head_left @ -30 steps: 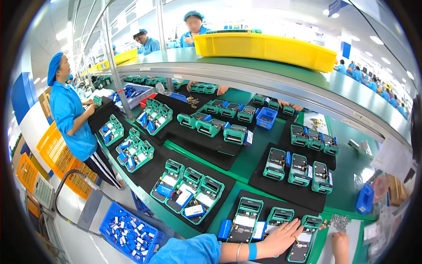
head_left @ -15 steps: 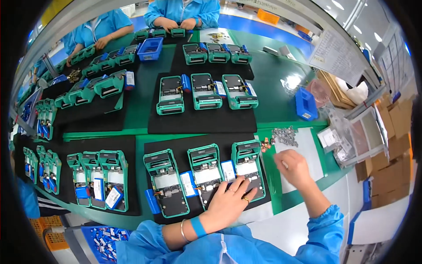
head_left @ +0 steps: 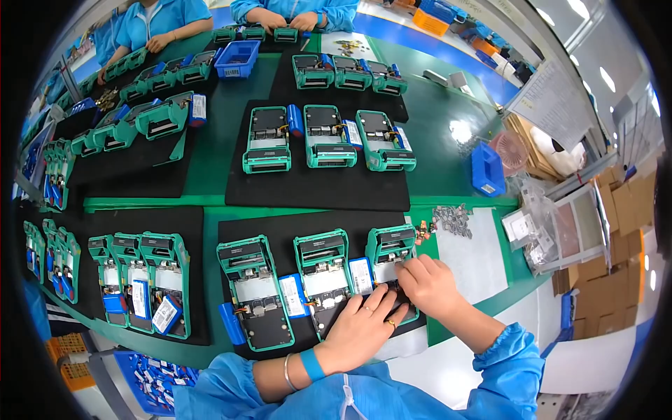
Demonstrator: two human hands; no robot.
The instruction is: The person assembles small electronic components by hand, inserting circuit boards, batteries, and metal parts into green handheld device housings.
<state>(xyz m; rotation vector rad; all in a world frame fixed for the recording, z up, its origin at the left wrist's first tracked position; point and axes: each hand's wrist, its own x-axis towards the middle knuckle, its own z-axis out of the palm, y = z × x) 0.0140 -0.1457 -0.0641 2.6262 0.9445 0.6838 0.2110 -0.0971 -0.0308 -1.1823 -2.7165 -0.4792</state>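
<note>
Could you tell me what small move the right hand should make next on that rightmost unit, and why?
Probably press the fingertips down into the rightmost unit. The right hand is already over its open middle, and the left hand braces its lower end, so the unit looks steadied for seating a small part. What the fingers hold is hidden.

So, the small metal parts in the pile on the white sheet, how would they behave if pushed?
The small metal parts lie loose and heaped, so they would probably scatter. On the smooth white sheet they likely slide easily. They look light.
</note>
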